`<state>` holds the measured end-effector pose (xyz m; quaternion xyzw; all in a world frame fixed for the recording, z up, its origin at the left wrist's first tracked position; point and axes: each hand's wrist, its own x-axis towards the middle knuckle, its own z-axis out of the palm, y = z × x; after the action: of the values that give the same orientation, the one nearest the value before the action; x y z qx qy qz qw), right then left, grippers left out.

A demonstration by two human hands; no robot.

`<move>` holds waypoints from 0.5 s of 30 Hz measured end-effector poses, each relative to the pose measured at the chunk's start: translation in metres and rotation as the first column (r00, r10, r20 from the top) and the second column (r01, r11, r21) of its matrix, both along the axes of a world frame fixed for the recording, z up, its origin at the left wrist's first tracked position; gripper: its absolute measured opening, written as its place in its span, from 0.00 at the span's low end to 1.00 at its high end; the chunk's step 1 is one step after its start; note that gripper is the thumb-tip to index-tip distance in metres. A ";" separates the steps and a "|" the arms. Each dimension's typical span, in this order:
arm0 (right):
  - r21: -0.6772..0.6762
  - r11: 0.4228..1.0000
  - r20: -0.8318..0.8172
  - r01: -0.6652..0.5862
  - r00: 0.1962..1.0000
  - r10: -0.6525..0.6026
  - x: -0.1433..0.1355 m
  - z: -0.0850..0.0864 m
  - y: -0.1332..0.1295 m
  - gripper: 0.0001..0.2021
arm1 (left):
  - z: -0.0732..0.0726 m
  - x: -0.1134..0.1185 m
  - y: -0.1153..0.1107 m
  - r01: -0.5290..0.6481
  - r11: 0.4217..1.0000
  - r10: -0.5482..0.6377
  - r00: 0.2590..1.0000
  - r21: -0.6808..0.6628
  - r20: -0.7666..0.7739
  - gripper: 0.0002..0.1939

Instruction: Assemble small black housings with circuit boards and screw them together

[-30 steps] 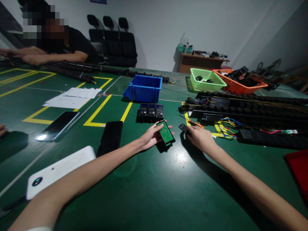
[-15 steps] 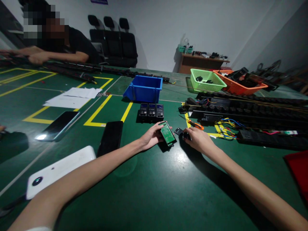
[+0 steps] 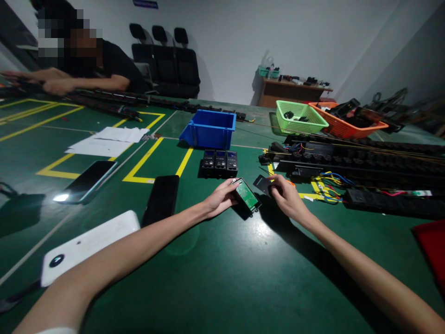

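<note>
My left hand [image 3: 221, 198] grips a small black case by its left side, and the green circuit board [image 3: 247, 196] inside it faces up. Just to the right, my right hand [image 3: 285, 195] pinches a flat black cover plate [image 3: 262, 184] by its edge, apart from the case. Behind the right hand lies a screwdriver, mostly hidden, with a bit of its orange handle [image 3: 293, 184] showing. Beyond the left hand a row of three black modules [image 3: 220, 163] sits on the green table [image 3: 222, 278].
A blue bin [image 3: 212, 132] stands behind the modules. Green [image 3: 301, 118] and orange baskets [image 3: 347, 127] hold parts at the back right, near long black rails with wires [image 3: 333, 181]. Phones [image 3: 160, 200], a white device [image 3: 93, 246] and papers [image 3: 107, 141] lie left. A co-worker [image 3: 118, 76] leans over the table.
My right hand has lifted the cover plate and turned it so its flat face shows. The case in my left hand has shifted slightly right and tilted.
</note>
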<state>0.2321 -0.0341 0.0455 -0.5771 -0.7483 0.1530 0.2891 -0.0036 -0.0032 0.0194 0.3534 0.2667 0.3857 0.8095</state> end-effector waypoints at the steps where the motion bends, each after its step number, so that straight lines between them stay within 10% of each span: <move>1: -0.016 1.000 -0.105 -0.017 0.994 0.015 -0.001 0.001 0.001 0.14 | 0.000 0.000 0.000 -0.004 1.000 0.004 1.000 0.007 -0.012 0.18; 7: -0.135 0.986 -0.423 -0.097 0.905 0.031 -0.012 0.004 -0.003 0.17 | 0.000 0.001 -0.003 0.046 0.995 -0.040 0.997 0.085 -0.063 0.23; 15: -0.079 0.983 -0.348 -0.166 0.929 0.128 -0.018 0.008 -0.012 0.21 | -0.002 0.003 -0.010 0.100 0.959 -0.054 0.983 0.264 -0.177 0.29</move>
<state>0.2143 -0.0465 0.0533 -0.4987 -0.7187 0.3117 0.3710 -0.0009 -0.0133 0.0178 0.5026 0.2645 0.3556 0.7422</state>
